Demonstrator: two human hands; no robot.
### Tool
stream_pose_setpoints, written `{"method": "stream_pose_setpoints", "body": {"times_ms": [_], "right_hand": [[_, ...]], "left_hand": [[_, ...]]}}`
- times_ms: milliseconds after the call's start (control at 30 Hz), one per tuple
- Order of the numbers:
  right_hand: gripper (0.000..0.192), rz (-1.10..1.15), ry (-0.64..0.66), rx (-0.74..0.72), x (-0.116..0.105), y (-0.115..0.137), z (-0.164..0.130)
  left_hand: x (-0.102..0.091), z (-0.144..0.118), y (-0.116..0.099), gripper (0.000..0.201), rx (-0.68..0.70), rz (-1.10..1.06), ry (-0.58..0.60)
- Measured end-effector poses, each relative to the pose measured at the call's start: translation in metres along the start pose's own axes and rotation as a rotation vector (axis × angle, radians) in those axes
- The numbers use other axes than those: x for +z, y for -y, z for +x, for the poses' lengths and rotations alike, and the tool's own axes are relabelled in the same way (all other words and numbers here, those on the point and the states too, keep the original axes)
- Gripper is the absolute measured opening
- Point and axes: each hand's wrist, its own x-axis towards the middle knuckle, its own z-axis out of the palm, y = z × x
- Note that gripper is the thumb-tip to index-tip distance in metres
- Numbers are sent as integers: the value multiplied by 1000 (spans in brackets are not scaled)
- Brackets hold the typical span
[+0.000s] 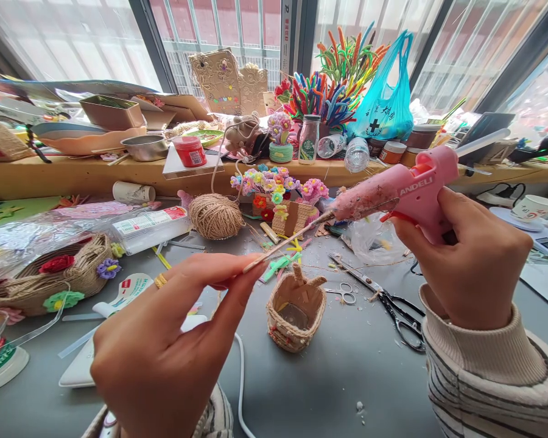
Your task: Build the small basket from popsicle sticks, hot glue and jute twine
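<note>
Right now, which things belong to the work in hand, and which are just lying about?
In use: left hand pinching a thin stick; right hand gripping the glue gun.

Lying about: small woven basket, scissors, ball of twine, blue bag.

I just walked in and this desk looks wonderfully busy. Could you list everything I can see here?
glue gun: one, pink, in the right hand, nozzle at the stick's far end
thin stick: one, pale, pinched in the left hand
small twine basket: one, tan, on the grey table below the stick
twine ball: one, tan, centre back
scissors: one large black pair, right of the basket
small scissors: one, silver, beside them
plastic bag: one, blue, on the sill
red jar: one, on the sill
left hand: ring on one finger
right hand: striped sleeve
</note>
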Motion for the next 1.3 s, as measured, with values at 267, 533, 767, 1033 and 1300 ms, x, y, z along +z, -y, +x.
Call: {"method": "stream_pose_setpoints", "body": {"times_ms": [267, 533, 767, 1033, 1300], "right_hand": [[20, 38, -15, 28, 3, 0, 2], [31, 92, 162, 217, 31, -12, -11], [50, 209, 316, 444, 54, -22, -51], [30, 178, 513, 485, 84, -10, -98], [32, 113, 720, 528, 107, -4, -114]], "left_hand": [[3, -6, 4, 17, -120, -88, -101], [14, 5, 6, 19, -214, -444, -288], [15, 12, 4, 14, -324, -764, -337], [12, 13, 3, 12, -337, -826, -306], [12, 11, 4, 14, -317, -823, -254]]}}
